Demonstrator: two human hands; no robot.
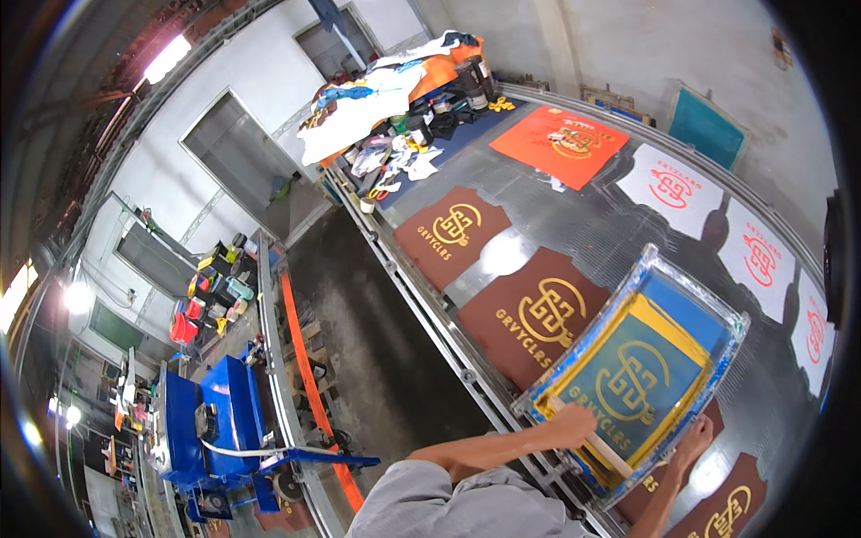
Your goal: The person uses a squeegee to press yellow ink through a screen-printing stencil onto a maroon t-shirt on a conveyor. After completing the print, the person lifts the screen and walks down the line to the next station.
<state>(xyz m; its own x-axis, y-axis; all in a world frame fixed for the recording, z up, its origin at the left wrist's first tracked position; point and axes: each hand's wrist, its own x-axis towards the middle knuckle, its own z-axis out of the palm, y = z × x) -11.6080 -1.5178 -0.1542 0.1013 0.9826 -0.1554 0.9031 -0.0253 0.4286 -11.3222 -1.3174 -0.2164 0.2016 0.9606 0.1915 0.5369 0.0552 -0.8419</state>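
Observation:
A printing screen [708, 309] with a metal frame, blue tape and teal mesh smeared with yellow ink lies on a long glossy table [574, 224], over a brown fabric piece. My left hand [571, 424] is shut on the wooden handle of a squeegee [608, 457] resting at the near end of the mesh. My right hand [695, 438] rests on the frame's near right edge and seems to grip it. Beyond the screen lie two brown pieces [536, 316] [451, 235] with a yellow printed emblem.
An orange piece [560, 143] and white pieces [673, 186] with red prints line the table's far side. Piled cloths and ink pots [395, 99] fill its far end. Another brown piece [728, 509] lies near me. A blue machine [215, 421] stands in the aisle to the left.

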